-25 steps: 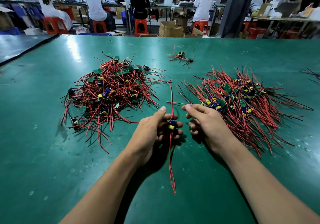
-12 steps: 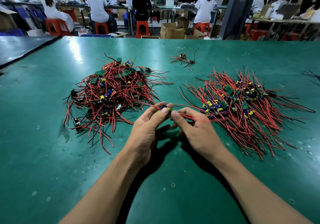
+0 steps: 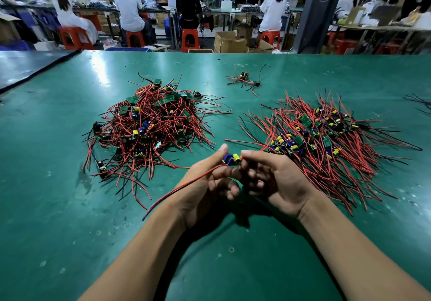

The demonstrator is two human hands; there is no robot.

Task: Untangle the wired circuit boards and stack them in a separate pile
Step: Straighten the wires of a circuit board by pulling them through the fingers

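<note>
Left hand: the left hand [image 3: 205, 184] sits low at centre, palm turned up, thumb and forefinger pinched on the left side of one small wired circuit board [image 3: 231, 160]; the other fingers curl loosely underneath.
Right hand: the right hand [image 3: 277, 181] meets it fingertip to fingertip, thumb and forefinger closed on the board's right side, the remaining fingers folded inward.
Board in hand: one board, carrying a blue block and a yellow cylindrical capacitor, held above the tabletop between the two thumbs.
Its leads: one red-and-black wire pair [image 3: 177, 190] runs back across the left hand and wrist toward the person; one thin red wire [image 3: 242, 142] stretches away beyond the fingertips.
Tangled pile: one knotted heap of red-wired green circuit boards [image 3: 149, 125] lies on the tabletop beyond and left of the left hand, well apart from it, wires looping in every direction; the boards in it are too many and too buried to count.
Sorted pile: one second heap of wired boards [image 3: 321, 142] lies just beyond and right of the right hand, its red leads fanned out straighter, the nearest ones close beside the right wrist.
Stray cluster: one small loose knot of wired boards [image 3: 245, 80] sits far beyond both hands; how many boards it holds I cannot tell.
Surface: one dark green matte tabletop [image 3: 58, 195], scuffed with pale specks.
</note>
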